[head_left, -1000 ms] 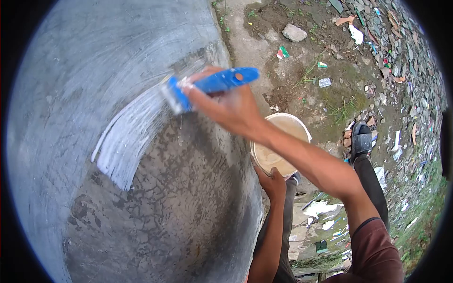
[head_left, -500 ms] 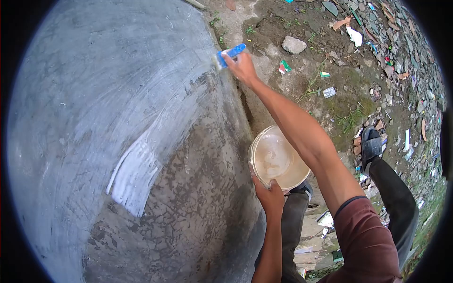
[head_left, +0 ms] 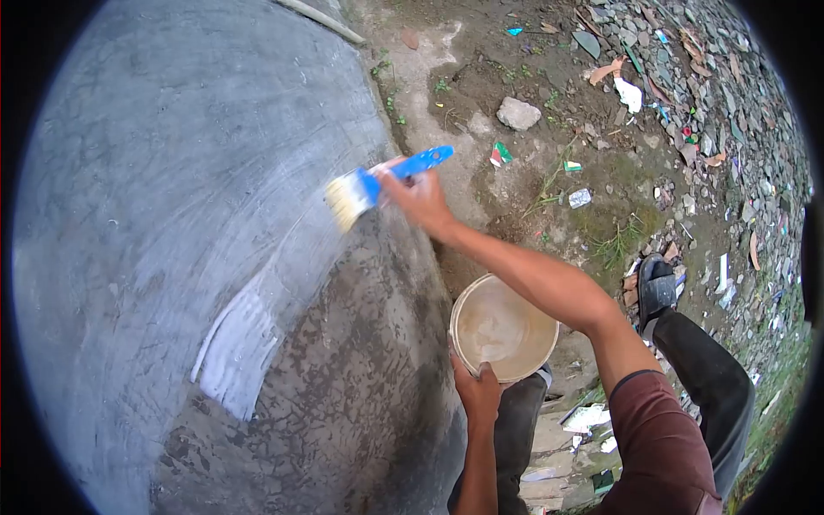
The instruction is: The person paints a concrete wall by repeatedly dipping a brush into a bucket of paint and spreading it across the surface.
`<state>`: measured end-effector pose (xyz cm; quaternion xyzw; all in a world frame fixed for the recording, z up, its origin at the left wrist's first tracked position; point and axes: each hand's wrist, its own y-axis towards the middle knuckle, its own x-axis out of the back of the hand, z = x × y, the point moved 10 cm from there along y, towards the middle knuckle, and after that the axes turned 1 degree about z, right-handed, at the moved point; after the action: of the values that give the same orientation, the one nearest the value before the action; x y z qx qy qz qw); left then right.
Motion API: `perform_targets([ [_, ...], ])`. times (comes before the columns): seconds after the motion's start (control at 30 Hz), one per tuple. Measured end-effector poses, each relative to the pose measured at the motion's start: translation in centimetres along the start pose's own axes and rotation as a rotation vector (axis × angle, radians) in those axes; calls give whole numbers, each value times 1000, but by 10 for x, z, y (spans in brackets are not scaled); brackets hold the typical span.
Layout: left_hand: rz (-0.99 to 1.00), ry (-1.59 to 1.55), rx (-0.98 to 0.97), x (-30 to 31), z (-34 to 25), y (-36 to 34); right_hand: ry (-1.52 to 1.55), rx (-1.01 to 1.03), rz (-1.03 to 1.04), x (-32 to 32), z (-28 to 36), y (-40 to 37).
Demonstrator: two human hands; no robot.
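My right hand [head_left: 418, 199] is closed around the blue handle of a paintbrush [head_left: 350, 197]. Its pale bristles are at the grey wall [head_left: 215, 154], though motion blur hides whether they touch. Lower down my left hand [head_left: 477, 390] grips the near rim of a whitish bucket [head_left: 506, 330], tilted so that its inside shows. A thin pale residue coats the bucket's bottom. On the wall a thick white streak of paint [head_left: 240, 352] borders a bare, dark mottled patch [head_left: 335, 369]; the surface above is covered in bluish-grey strokes.
Beside the wall's base runs dirt ground with a stone [head_left: 518, 113], litter and weeds. Stone rubble [head_left: 747, 129] spreads along the right. A sandalled foot [head_left: 657, 287] rests on the ground. A pale pole [head_left: 322, 21] lies at the wall's top edge.
My right hand has brought the paintbrush from the wall's edge leftward and down over the wall, its bristles now in plain sight. The bucket sits slightly lower in view, still in my left hand.
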<state>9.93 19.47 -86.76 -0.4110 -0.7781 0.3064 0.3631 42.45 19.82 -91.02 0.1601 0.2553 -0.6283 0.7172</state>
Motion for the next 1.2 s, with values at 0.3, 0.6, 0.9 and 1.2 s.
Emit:
perform_targets([
  [0.3, 38, -12, 114, 5, -1, -7, -717, -19, -151, 68, -101, 71],
  [0.6, 83, -183, 260, 26, 43, 6, 133, -202, 283, -23, 49, -49],
  [0.9, 15, -39, 215, 42, 33, 22, -156, -107, -173, 90, -108, 43],
  [1.2, 44, -44, 139, 36, 24, 39, -145, -171, -138, 14, -23, 2],
])
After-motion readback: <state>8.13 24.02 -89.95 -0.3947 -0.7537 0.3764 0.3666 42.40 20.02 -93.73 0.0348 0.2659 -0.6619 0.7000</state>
